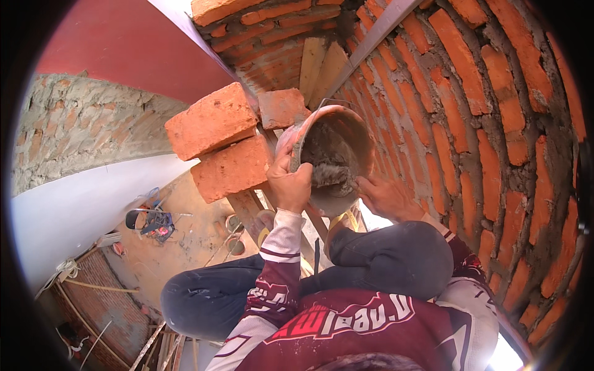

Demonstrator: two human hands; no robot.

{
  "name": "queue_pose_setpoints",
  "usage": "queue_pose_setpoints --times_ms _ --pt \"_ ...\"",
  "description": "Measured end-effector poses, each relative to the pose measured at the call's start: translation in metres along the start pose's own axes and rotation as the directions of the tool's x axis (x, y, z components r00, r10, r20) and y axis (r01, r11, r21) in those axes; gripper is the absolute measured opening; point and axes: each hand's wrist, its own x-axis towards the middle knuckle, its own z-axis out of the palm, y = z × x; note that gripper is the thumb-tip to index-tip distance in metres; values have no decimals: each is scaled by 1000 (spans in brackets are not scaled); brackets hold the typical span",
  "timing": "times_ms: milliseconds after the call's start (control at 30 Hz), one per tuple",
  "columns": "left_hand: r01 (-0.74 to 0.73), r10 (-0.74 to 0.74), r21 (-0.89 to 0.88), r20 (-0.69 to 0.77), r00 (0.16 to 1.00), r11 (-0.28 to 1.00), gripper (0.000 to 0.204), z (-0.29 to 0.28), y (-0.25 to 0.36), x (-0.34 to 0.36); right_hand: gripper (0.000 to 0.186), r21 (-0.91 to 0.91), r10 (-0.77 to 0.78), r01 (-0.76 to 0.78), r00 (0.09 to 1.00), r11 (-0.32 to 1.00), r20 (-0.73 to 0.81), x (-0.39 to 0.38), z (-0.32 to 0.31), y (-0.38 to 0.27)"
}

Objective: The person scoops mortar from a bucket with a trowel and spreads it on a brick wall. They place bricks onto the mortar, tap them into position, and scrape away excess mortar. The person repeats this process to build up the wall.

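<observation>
A mortar-smeared bucket [364, 139] with a thin wire handle tilts in front of me, its mouth toward me. My left hand [291, 184] grips its near left rim, thumb on the inner side. Grey wet mortar [322, 145] lies inside. My right hand [388, 196] is at the right side of the mouth, fingers closed round the handle end of what looks like a trowel [334, 175]. Mortar coats its blade, so its outline is hard to make out. Just left of the bucket, two large orange bricks [213, 120] lie stacked, with a smaller brick piece [282, 108] behind them.
A rough brick wall [458, 117] with mortar joints rises close on my right. Wooden planks [246, 209] run beneath the bricks and my feet. Far below on the left is the floor [192, 216], with a dark heap of gear [154, 222] and buckets [235, 246].
</observation>
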Motion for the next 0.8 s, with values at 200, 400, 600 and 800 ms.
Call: queue_pose_setpoints --times_ms 200,400,600,800 --pt "-53 52 48 30 998 997 24 8 5 -2 24 -121 107 -127 981 984 -161 11 -27 10" --pt "-31 35 101 -41 999 994 19 15 -3 -4 34 165 196 -330 820 929 538 26 -6 3" --pt "-24 22 90 22 1000 996 11 4 -3 0 29 429 152 -248 957 869 247 -2 18 0" --pt "-58 56 79 24 998 995 10 3 6 -1 26 -167 -83 67 992 984 -91 -5 -7 15"
